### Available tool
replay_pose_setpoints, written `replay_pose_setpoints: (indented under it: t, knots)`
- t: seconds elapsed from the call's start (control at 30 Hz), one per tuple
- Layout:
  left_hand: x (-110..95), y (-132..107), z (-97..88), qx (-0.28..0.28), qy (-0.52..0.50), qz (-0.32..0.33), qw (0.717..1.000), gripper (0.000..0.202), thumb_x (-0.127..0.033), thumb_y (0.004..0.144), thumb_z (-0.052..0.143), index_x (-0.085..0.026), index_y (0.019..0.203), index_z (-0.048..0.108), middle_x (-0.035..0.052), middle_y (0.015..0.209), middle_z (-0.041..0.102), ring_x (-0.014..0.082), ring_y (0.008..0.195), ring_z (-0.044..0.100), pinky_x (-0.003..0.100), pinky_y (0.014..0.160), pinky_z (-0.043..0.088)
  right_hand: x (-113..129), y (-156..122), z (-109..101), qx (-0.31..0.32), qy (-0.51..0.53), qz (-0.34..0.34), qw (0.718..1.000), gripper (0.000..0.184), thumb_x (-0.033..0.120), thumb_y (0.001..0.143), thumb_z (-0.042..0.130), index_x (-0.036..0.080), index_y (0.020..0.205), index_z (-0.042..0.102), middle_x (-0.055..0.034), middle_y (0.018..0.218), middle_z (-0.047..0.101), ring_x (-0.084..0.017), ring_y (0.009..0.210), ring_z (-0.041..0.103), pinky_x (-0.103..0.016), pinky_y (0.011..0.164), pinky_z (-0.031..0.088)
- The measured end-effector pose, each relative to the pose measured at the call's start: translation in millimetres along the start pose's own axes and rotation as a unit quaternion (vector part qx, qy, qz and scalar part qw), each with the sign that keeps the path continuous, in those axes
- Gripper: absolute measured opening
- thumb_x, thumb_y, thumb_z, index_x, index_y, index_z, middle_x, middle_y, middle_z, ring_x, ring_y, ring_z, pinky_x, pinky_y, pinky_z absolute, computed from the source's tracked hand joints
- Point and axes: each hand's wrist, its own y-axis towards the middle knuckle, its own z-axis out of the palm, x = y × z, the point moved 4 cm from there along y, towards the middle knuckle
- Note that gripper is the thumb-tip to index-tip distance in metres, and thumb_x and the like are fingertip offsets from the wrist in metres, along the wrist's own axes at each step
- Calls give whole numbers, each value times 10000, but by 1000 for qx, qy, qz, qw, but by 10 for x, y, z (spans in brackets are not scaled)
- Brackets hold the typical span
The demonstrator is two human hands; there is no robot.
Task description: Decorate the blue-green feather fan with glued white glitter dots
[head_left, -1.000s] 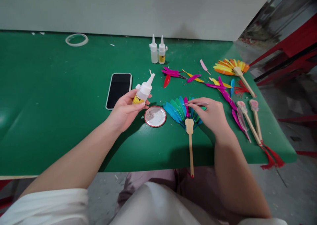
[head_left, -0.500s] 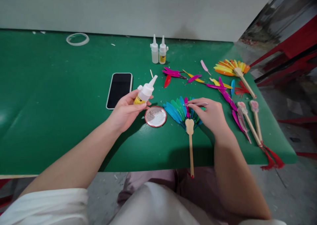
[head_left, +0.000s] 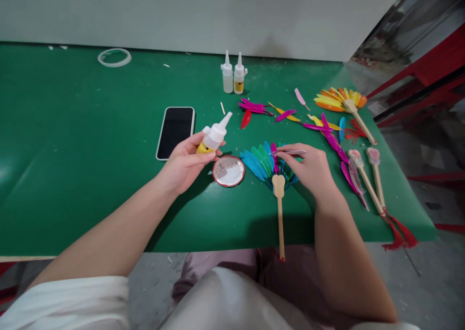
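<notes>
1. We work at a flat, matte green surface (head_left: pixel 72 151).
2. Near its front edge lies a fan (head_left: pixel 259 160) of glossy blue, green and pink feathers on a slim wooden stick.
3. A round metal lid (head_left: pixel 228 171), dusted white inside, sits just left of the fan.
4. Our left hand (head_left: pixel 183 164) has its grip wrapped around a small translucent plastic glue bottle (head_left: pixel 214 135), held above the surface with its nozzle tilted up and right.
5. Our right hand (head_left: pixel 312 170) has its grip pinched on thin metal tweezers (head_left: pixel 290 152), their tips over the feathers.

On my bench (head_left: pixel 72 175): phone (head_left: pixel 175 132) left of dish (head_left: pixel 228 171), fan (head_left: pixel 256 160) right of it, 2 bottles (head_left: pixel 233 74) behind, loose feathers (head_left: pixel 254 107) in between.
</notes>
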Motion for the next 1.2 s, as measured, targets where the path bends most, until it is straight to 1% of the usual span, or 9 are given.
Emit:
replay_pose_setpoints:
  t: [0.17, 0.4, 0.73, 0.87, 1.03, 1.2]
  knots:
    - [-2, 0, 10, -4, 4, 1, 1000, 392, -87, 616, 740, -176, 996, 696, 50, 924, 668, 133, 750, 586, 274, 713, 485, -15, 0, -15, -10, -5, -5, 1000, 148, 316, 810, 616, 226, 852, 726, -33, 873, 740, -210, 812, 695, -350, 758, 545]
    - [-3, -9, 5, 2, -1, -3, 1000, 418, -82, 613, 744, -178, 1017, 699, 44, 920, 668, 119, 746, 585, 250, 715, 491, 8, -6, -16, -3, 15, 3, 1000, 144, 303, 803, 632, 215, 878, 718, -36, 876, 739, -200, 788, 702, -325, 732, 554]
    - [-3, 0, 7, 3, 5, -3, 1000, 432, -86, 610, 745, -181, 1029, 696, 49, 924, 669, 128, 746, 588, 268, 717, 492, 20, -15, 10, 27, 52, 9, 998, 197, 271, 803, 626, 212, 978, 696, -44, 969, 732, -206, 860, 700, -362, 803, 566]
    - [-4, 0, 12, 6, -1, -2, 1000, 419, -81, 613, 739, -182, 1018, 703, 46, 914, 668, 128, 742, 587, 263, 710, 495, 18, -11, 11, 31, 43, 2, 999, 226, 257, 803, 626, 227, 1021, 682, -32, 966, 730, -208, 877, 697, -366, 813, 561]
    - [-1, -1, 15, 11, -3, -2, 1000, 419, -76, 620, 738, -186, 1023, 704, 43, 914, 671, 123, 746, 589, 255, 714, 497, 53, -18, -2, 33, 26, -13, 999, 309, 195, 803, 613, 250, 1105, 642, -9, 950, 725, -187, 862, 694, -333, 799, 551]
    - [0, 2, 7, 8, 3, -3, 1000, 421, -82, 620, 739, -186, 1027, 701, 49, 931, 670, 133, 755, 590, 271, 725, 497, 89, -28, -6, 40, 14, -27, 999, 280, 190, 810, 600, 250, 1080, 643, -10, 980, 717, -187, 891, 682, -322, 792, 540]
